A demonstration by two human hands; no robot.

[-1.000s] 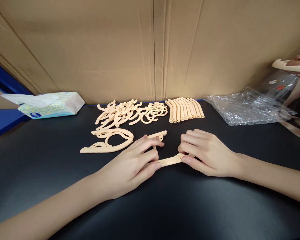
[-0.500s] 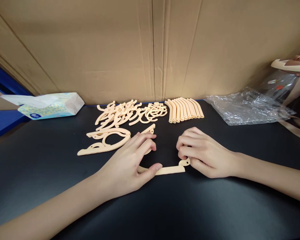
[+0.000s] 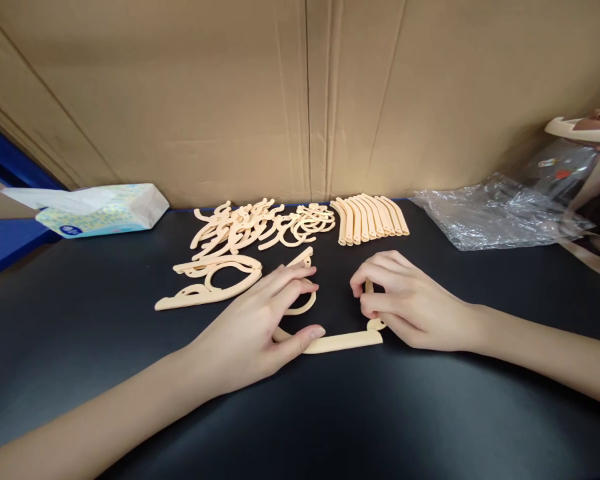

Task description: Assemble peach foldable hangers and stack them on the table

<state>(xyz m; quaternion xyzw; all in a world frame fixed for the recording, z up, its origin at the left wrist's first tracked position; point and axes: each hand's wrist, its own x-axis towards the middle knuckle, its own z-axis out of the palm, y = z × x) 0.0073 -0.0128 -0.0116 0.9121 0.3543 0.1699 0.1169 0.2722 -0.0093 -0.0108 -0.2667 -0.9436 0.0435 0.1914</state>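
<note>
A beige plastic folding hanger [image 3: 345, 342] lies on the black table, one arm pointing right and the other angled up and away. My left hand [image 3: 250, 320] covers its middle, thumb pressed on the near arm and fingers across the far one. At the tip of the near arm, my right hand [image 3: 415, 300] pinches a small curved end piece [image 3: 375, 325] with a hole in it; the fingers hide part of this piece. Left of my left hand lies another folding hanger [image 3: 195, 302], its two arms joined around a ring shape.
Behind the hands are a heap of loose curved hanger parts [image 3: 235, 227] and a row of curved arm pieces [image 3: 365, 220]. A tissue pack [image 3: 105, 210] sits at back left, a clear plastic bag [image 3: 495, 213] at back right. Cardboard [image 3: 205, 100] stands along the rear edge.
The near arm of the hanger has shifted slightly right, and more of the ring shows under my left fingers. My right fingers have changed their grip on the curved end piece.
</note>
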